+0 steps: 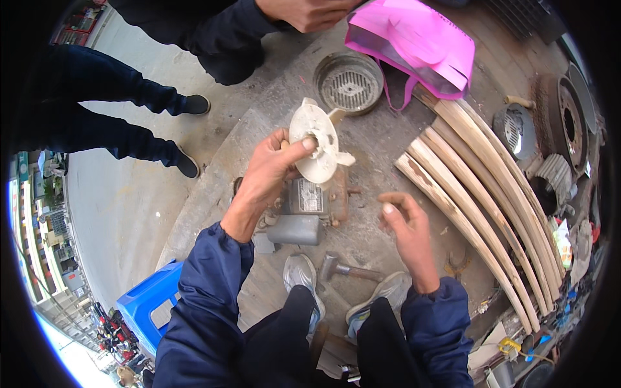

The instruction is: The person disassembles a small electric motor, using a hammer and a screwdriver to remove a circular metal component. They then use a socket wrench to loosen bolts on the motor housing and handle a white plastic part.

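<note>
My left hand [275,165] grips an off-white motor cooling fan [314,139], a round disc with short blades and a hub hole, thumb on its face near the hub. The disc is held tilted above an electric motor [333,197] on the ground. The motor has a dark plate on its body and a grey box [294,229] on the near side. My right hand [407,233] hangs to the right of the motor, fingers curled and thumb drawn in. Whether anything small is pinched there I cannot make out. A hammer [352,270] lies between my shoes.
A round slotted metal cover [349,84] sits beyond the fan, beside a pink bag [420,48]. Several wooden poles [479,194] lie at the right, with metal parts past them. A blue stool [149,304] stands at left. Another person's hand [307,13] and legs [129,90] show at far left and top.
</note>
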`<state>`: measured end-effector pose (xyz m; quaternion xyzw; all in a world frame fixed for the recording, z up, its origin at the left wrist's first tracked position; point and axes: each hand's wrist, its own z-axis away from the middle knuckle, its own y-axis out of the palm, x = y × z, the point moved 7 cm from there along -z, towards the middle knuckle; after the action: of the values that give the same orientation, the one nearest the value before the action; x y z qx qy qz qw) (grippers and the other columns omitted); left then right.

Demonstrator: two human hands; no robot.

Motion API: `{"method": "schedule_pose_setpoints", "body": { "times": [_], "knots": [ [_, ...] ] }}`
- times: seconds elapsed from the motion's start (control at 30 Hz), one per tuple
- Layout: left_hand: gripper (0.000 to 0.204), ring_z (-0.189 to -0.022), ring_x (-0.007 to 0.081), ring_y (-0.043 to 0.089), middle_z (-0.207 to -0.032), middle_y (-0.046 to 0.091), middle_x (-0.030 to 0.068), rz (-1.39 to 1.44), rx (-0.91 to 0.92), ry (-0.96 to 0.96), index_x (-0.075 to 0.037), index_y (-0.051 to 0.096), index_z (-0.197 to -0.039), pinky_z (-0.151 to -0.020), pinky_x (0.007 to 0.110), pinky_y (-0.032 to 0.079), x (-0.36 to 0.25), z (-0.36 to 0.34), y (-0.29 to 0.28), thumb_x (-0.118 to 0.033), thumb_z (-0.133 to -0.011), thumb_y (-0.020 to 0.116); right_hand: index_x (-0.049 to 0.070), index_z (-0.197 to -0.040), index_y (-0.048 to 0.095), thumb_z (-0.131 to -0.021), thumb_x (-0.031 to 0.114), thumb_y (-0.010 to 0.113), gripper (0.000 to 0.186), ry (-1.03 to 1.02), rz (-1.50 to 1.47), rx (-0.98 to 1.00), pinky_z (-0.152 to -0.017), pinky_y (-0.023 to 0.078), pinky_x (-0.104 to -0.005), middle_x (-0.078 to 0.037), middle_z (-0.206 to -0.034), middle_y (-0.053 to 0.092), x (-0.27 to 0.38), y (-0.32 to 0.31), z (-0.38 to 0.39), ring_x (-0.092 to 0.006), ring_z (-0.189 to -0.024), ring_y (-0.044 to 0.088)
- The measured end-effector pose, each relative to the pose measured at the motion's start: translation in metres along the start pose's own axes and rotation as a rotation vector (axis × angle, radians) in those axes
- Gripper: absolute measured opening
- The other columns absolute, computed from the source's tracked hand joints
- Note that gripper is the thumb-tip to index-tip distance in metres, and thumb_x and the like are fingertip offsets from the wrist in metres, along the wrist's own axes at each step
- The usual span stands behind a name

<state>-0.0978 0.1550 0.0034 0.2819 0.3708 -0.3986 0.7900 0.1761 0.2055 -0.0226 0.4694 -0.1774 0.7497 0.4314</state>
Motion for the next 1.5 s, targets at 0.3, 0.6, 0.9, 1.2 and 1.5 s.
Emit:
{"method": "schedule_pose_setpoints", "body": {
  "times": [0.3,0.6,0.9,1.2,1.5],
  "knots": [
    [0.047,-0.076,0.0066,0.06,-0.095,0.069,0.0026,-0.128,0.106,0.001,-0.001,0.064,-0.116,-0.064,0.021,0.045,0.09,0.085,0.093,-0.033,-0.09,0.086,-0.007,-0.144,0.051,-0.096,0.023,0.075,0.061,-0.181,-0.319,0.082,-0.105,0.046,-0.0333,-0.011,-0.127,0.064,-0.003,-0.005,0.067,-0.0188,-0.119,0.06],
    [0.037,-0.096,0.0155,0.065,-0.107,0.065,0.0081,0.09,0.254,-0.215,0.004,0.055,-0.136,-0.085,0.028,0.053,0.165,0.15,0.071,-0.022,-0.11,0.058,-0.009,-0.136,0.061,-0.095,0.011,0.064,0.046,-0.034,-0.24,-0.058,-0.104,0.047,-0.0314,-0.012,-0.124,0.071,-0.067,-0.028,0.112,-0.0176,-0.115,0.065],
    [0.032,-0.086,0.0208,0.074,-0.11,0.071,0.0167,0.072,0.244,-0.3,0.006,0.056,-0.131,-0.075,0.029,0.063,0.19,0.144,0.06,-0.017,-0.109,0.059,-0.008,-0.134,0.063,-0.092,0.012,0.066,0.046,0.055,-0.044,-0.154,-0.103,0.047,-0.0307,-0.012,-0.124,0.071,-0.086,-0.043,0.109,-0.0171,-0.113,0.065],
    [0.035,-0.094,0.0147,0.069,-0.122,0.069,0.014,0.222,0.209,-0.312,0.005,0.056,-0.139,-0.083,0.028,0.06,0.207,0.136,0.071,-0.016,-0.111,0.057,-0.007,-0.129,0.066,-0.092,0.012,0.068,0.042,0.105,-0.019,-0.212,-0.099,0.049,-0.0307,-0.01,-0.117,0.073,-0.117,-0.046,0.106,-0.0162,-0.108,0.065],
    [0.033,-0.104,0.0253,0.074,-0.126,0.07,0.0206,0.138,0.247,-0.335,0.008,0.056,-0.138,-0.088,0.031,0.063,0.212,0.132,0.085,-0.01,-0.11,0.054,-0.006,-0.127,0.066,-0.093,0.015,0.069,0.039,0.12,0.099,-0.174,-0.093,0.051,-0.0305,-0.009,-0.113,0.073,-0.12,-0.043,0.099,-0.0152,-0.103,0.066]
  ]
}}
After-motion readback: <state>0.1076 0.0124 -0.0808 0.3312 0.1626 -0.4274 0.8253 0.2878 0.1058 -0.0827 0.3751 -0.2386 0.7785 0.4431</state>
